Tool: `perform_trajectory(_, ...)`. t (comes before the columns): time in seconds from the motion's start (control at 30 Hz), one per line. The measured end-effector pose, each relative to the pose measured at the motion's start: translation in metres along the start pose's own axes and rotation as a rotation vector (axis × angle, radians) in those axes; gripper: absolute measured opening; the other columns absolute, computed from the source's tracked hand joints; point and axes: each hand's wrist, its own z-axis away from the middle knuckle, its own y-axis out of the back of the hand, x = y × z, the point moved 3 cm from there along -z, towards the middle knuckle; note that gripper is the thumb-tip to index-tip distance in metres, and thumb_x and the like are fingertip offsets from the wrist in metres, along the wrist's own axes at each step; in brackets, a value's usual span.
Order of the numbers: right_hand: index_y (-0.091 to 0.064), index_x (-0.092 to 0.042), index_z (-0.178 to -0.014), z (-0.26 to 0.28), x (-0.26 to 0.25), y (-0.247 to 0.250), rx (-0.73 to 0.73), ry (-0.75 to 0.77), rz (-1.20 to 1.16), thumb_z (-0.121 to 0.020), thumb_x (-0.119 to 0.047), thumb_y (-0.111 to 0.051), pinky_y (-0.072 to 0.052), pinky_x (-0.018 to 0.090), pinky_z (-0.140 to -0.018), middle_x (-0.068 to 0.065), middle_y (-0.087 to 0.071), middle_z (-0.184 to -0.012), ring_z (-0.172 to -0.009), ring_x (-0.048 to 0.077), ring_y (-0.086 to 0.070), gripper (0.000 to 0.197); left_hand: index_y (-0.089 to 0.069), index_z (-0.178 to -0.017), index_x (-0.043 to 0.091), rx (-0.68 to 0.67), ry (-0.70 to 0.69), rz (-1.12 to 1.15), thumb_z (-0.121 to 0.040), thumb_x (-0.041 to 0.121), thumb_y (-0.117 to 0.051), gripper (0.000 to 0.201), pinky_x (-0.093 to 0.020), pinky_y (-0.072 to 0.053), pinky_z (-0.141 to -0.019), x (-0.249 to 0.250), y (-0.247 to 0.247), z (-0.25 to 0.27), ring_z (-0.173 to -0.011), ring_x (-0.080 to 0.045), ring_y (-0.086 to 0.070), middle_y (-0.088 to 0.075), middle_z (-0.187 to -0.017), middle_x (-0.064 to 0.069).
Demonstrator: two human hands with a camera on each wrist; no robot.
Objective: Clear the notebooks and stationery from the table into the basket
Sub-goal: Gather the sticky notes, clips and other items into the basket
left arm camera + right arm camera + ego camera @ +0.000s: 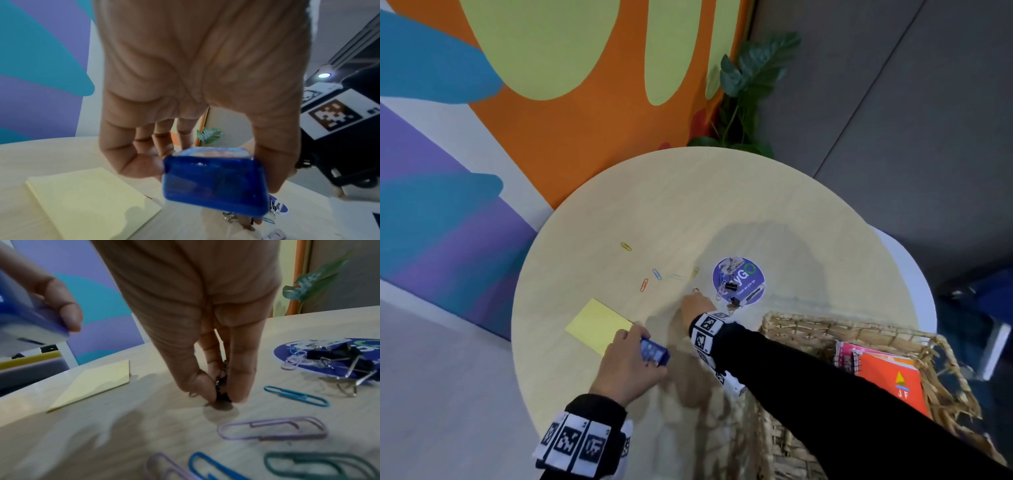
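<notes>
My left hand [635, 354] hovers just above the round table [688, 205] and grips a small blue see-through box [213, 178] between thumb and fingers. Beside it lies a yellow sticky-note pad [597, 323]. My right hand [697, 304] reaches forward and pinches a small black binder clip [222, 396] against the tabletop with thumb and fingertips [239, 386]. Several coloured paper clips [656, 274] lie scattered beyond it. More binder clips [729, 286] sit on a round purple sticker [748, 274]. The wicker basket [825, 325] at the right holds an orange notebook [890, 377].
Paper clips [273, 430] also lie on the near side of my right hand. A potted plant [750, 85] stands behind the table against a painted wall. The basket fills the table's near right part under my right sleeve.
</notes>
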Motion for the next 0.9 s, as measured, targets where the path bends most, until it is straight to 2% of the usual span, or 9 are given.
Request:
perform_trajectory(0.2, -0.060, -0.001, -0.103, 0.026, 0.012, 0.060, 0.037, -0.009, -0.162, -0.085, -0.013, -0.064, -0.051, 0.033, -0.081, 0.016, -0.066, -0.113, -0.103, 0.030, -0.064, 0.021, -0.047, -0.116, 0.020, -0.023, 0.027, 0.019, -0.065, 0.033, -0.074, 0.059, -0.028, -0.042, -0.074, 0.002, 0.005, 0.001, -0.090, -0.022, -0.056, -0.055, -0.104, -0.004)
perform_trajectory(0.3, -0.067, 0.002, -0.088, 0.073, 0.043, 0.101, 0.115, 0.024, -0.301, -0.075, -0.012, -0.070, -0.052, 0.030, -0.067, 0.015, -0.068, -0.085, -0.078, 0.027, -0.064, 0.020, -0.043, -0.112, 0.020, -0.107, 0.068, 0.075, -0.062, 0.036, -0.072, 0.059, -0.033, -0.050, -0.074, 0.008, 0.002, -0.002, -0.088, -0.025, -0.064, -0.069, -0.096, -0.008)
perform_trajectory(0.37, -0.070, 0.001, -0.079, 0.112, 0.076, 0.111, 0.184, 0.020, -0.382, -0.071, -0.011, -0.070, -0.053, 0.030, -0.064, 0.013, -0.071, -0.078, -0.073, 0.027, -0.066, 0.015, -0.041, -0.108, 0.024, -0.135, 0.073, 0.095, -0.055, 0.042, -0.069, 0.063, -0.034, -0.053, -0.074, 0.016, 0.001, -0.004, -0.089, -0.026, -0.064, -0.069, -0.093, -0.009)
perform_trajectory(0.47, -0.073, -0.008, -0.080, 0.157, 0.127, 0.092, 0.174, -0.066, -0.478, -0.069, -0.014, -0.073, -0.045, 0.021, -0.059, 0.001, -0.069, -0.072, -0.065, 0.014, -0.060, 0.013, -0.039, -0.103, 0.028, -0.118, 0.042, 0.134, -0.053, 0.046, -0.061, 0.058, -0.033, -0.049, -0.068, 0.036, 0.003, -0.007, -0.095, -0.030, -0.059, -0.065, -0.097, -0.012)
perform_trajectory(0.53, -0.072, -0.016, -0.077, 0.168, 0.148, 0.057, 0.059, -0.129, -0.509, -0.069, -0.016, -0.074, -0.040, 0.011, -0.049, -0.010, -0.062, -0.061, -0.055, 0.003, -0.055, 0.008, -0.038, -0.103, 0.026, -0.122, -0.027, 0.139, -0.065, 0.037, -0.062, 0.046, -0.033, -0.043, -0.066, 0.058, 0.007, -0.007, -0.095, -0.032, -0.056, -0.065, -0.095, -0.011)
perform_trajectory(0.6, -0.070, -0.018, -0.071, 0.166, 0.154, 0.017, -0.099, -0.132, -0.506, -0.070, -0.012, -0.074, -0.038, 0.006, -0.044, -0.011, -0.060, -0.058, -0.048, -0.004, -0.053, 0.007, -0.037, -0.104, 0.022, -0.130, -0.115, 0.157, -0.074, 0.030, -0.063, 0.040, -0.033, -0.042, -0.064, 0.084, 0.011, -0.005, -0.083, -0.028, -0.058, -0.064, -0.087, -0.007)
perform_trajectory(0.7, -0.074, -0.004, -0.081, 0.155, 0.149, -0.032, -0.278, -0.117, -0.437, -0.074, -0.015, -0.074, -0.052, 0.021, -0.053, 0.005, -0.070, -0.070, -0.055, 0.008, -0.060, 0.013, -0.037, -0.109, 0.016, -0.190, -0.242, 0.134, -0.078, 0.025, -0.064, 0.042, -0.031, -0.036, -0.057, 0.131, 0.013, 0.003, -0.062, -0.017, -0.050, -0.057, -0.073, 0.000)
perform_trajectory(0.77, -0.073, 0.006, -0.091, 0.146, 0.141, -0.050, -0.319, -0.079, -0.342, -0.076, -0.021, -0.074, -0.054, 0.032, -0.066, 0.018, -0.073, -0.087, -0.070, 0.019, -0.062, 0.030, -0.036, -0.108, 0.018, -0.232, -0.318, 0.124, -0.079, 0.034, -0.062, 0.041, -0.031, -0.039, -0.062, 0.162, 0.011, 0.007, -0.069, -0.019, -0.054, -0.061, -0.084, -0.002)
perform_trajectory(0.9, -0.070, 0.007, -0.101, 0.140, 0.132, -0.063, -0.352, -0.044, -0.172, -0.080, -0.022, -0.072, -0.049, 0.033, -0.068, 0.021, -0.070, -0.095, -0.087, 0.029, -0.067, 0.036, -0.037, -0.112, 0.018, -0.313, -0.460, -0.083, -0.091, 0.031, -0.042, 0.025, -0.032, -0.034, -0.076, 0.216, 0.003, 0.020, -0.093, -0.024, -0.045, -0.051, -0.111, -0.009)
